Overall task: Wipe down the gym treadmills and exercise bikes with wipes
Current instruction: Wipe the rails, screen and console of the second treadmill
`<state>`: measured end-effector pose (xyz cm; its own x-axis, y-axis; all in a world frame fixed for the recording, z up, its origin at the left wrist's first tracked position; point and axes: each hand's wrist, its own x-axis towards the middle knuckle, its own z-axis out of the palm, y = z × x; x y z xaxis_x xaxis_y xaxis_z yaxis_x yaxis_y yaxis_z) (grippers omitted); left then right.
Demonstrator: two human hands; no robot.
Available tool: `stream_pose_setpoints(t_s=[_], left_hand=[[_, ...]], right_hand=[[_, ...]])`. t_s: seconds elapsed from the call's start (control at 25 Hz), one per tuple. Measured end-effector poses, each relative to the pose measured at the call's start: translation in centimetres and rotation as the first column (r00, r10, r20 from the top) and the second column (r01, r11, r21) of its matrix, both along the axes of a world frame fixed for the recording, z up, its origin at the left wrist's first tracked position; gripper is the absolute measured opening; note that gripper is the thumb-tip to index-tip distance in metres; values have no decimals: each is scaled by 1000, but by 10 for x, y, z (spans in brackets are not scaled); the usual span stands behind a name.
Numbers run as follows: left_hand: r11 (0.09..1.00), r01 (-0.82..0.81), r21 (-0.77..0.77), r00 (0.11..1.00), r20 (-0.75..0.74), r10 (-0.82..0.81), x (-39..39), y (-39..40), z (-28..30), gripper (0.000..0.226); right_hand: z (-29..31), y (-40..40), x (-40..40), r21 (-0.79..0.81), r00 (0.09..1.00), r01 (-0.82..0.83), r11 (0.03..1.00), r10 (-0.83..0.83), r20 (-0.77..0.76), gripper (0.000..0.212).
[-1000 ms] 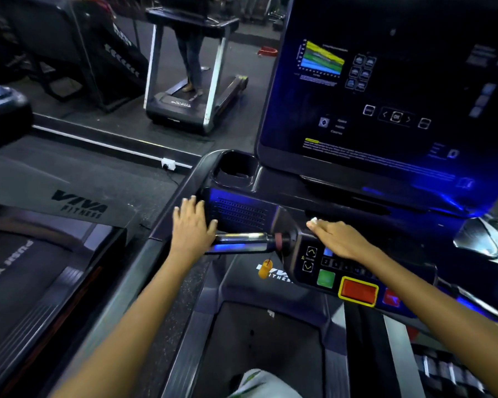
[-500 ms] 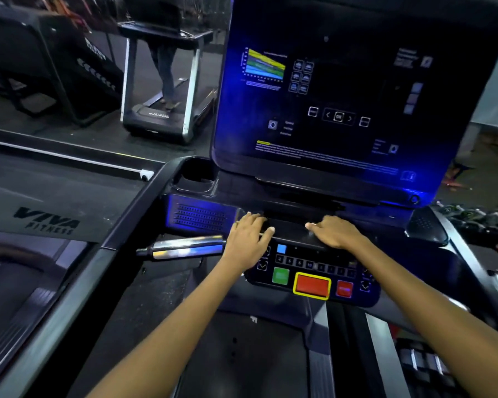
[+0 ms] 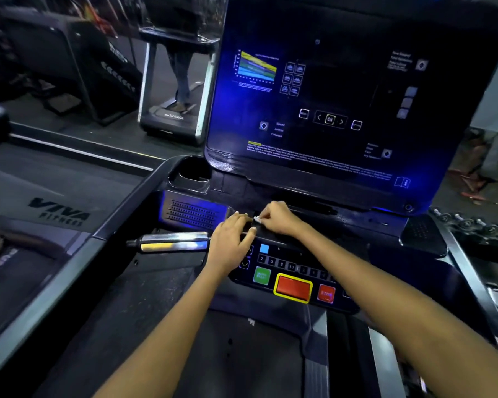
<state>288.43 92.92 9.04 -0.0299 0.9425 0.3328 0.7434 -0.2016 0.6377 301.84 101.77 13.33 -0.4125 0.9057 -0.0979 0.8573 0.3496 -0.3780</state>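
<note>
L hand [image 3: 233, 245] flat on console [image 3: 293, 262] | R hand [image 3: 279, 218] pinching wipe [image 3: 257, 219]

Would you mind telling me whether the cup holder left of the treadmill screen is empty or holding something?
Empty, as far as shows: the cup holder is a dark open well, with nothing standing in it.

- The left hand [image 3: 231, 245] and the right hand [image 3: 279, 219] are both bare, with no gloves.
- No ring or watch shows on either hand or wrist.
- Both forearms are bare up to the picture's lower edge; no sleeve comes into view.
- The fingernails are short.
</note>
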Motion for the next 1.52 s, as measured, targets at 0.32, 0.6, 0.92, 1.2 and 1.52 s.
stream_pose_setpoints(t_s=[0.32,0.6,0.92,1.2,1.52], left_hand=[[982,-178,68,942,-277,190,-40,-17,-36,94],[974,-157,166,951,-242,194,-46,-15,-38,77],[972,-148,185,955,-229,189,-46,-14,-42,72],[975,-151,164,955,-231,187,-47,-16,-38,72],[984,-148,99,951,-259,169,-49,-16,-37,78]], right_hand=[[-21,43,35,577,750,-650,494,298,591,42],[-4,63,-57,309,515,-822,479,390,763,59],[-6,39,29,235,362,-902,363,338,869,53],[-10,54,-62,478,521,-831,284,100,848,62],[-22,49,3,408,407,-882,235,-54,912,57]])
